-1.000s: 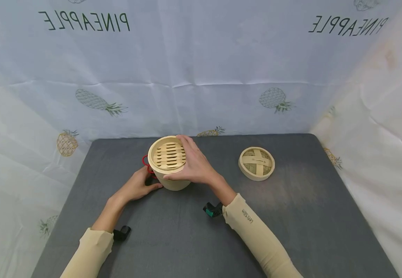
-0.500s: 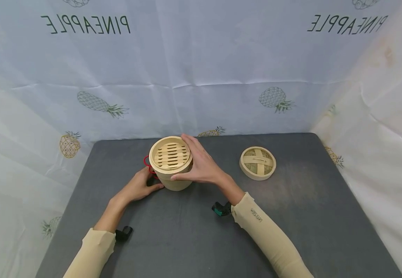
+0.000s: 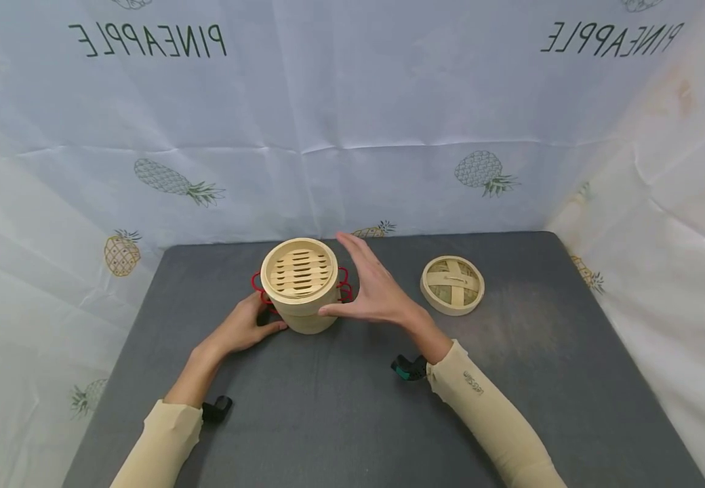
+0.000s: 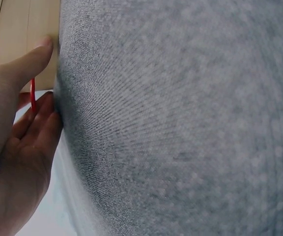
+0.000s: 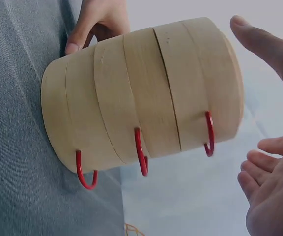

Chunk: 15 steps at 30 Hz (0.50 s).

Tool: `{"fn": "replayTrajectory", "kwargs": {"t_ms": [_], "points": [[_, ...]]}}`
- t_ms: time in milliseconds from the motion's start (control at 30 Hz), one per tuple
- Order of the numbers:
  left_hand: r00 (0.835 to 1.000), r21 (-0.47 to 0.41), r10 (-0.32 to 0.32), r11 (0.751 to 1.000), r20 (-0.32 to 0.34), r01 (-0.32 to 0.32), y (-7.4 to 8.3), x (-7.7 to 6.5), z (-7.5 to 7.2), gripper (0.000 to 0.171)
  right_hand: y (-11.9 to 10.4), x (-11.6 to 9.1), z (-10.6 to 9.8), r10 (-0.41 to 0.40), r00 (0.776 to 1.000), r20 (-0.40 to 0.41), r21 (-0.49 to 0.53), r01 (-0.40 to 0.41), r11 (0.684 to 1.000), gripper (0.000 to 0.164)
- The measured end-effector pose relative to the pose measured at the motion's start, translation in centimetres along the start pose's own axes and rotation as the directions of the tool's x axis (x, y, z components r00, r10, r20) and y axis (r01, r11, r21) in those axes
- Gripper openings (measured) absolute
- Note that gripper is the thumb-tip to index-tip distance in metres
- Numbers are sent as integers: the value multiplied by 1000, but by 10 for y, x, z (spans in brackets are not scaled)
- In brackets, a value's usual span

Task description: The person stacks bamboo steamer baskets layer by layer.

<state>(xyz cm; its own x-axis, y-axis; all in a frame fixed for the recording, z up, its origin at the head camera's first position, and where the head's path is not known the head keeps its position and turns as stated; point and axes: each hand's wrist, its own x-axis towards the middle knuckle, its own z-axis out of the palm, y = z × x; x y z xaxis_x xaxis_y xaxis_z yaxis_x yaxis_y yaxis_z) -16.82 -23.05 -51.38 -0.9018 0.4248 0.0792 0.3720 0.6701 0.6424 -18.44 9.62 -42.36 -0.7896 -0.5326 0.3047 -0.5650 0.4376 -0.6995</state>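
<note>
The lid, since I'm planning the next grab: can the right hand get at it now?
Probably yes: the right hand is empty and clear of the steamer, and nothing shows between it and the lid.

The right hand (image 3: 383,291) has been moved to the right, away from the bamboo steamer stack (image 3: 300,286); one second ago its upper right side was held between thumb and fingers, and now a gap is seen there. By this, the right part of the rim has been uncovered, and the red handles (image 5: 139,147) on the right side, hidden before, are now shown. The right sleeve (image 3: 493,413) was also shifted to the right.
</note>
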Motion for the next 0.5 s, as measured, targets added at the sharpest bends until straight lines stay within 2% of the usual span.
{"fn": "replayTrajectory", "kwargs": {"t_ms": [100, 167, 267, 333, 500], "points": [[999, -5, 36, 999, -23, -36, -3, 0, 1, 68, 3, -4, -4, -12, 1000, -8, -17, 11, 1000, 128], [995, -21, 84, 996, -50, -85, -10, 0, 3, 67, 5, -8, -7, -18, 1000, -10, -27, 17, 999, 128], [990, -26, 117, 992, -78, -119, -17, 1, 5, 65, 10, -13, -10, -18, 1000, -18, -34, 17, 999, 128], [991, -29, 115, 993, -72, -117, -17, 1, 6, 65, 14, -18, -14, -11, 1000, -28, -27, 10, 1000, 130], [999, -2, 31, 1000, -17, -31, -3, 2, 2, 65, 22, -29, -23, 10, 999, -52, -6, -11, 1000, 131]]}}
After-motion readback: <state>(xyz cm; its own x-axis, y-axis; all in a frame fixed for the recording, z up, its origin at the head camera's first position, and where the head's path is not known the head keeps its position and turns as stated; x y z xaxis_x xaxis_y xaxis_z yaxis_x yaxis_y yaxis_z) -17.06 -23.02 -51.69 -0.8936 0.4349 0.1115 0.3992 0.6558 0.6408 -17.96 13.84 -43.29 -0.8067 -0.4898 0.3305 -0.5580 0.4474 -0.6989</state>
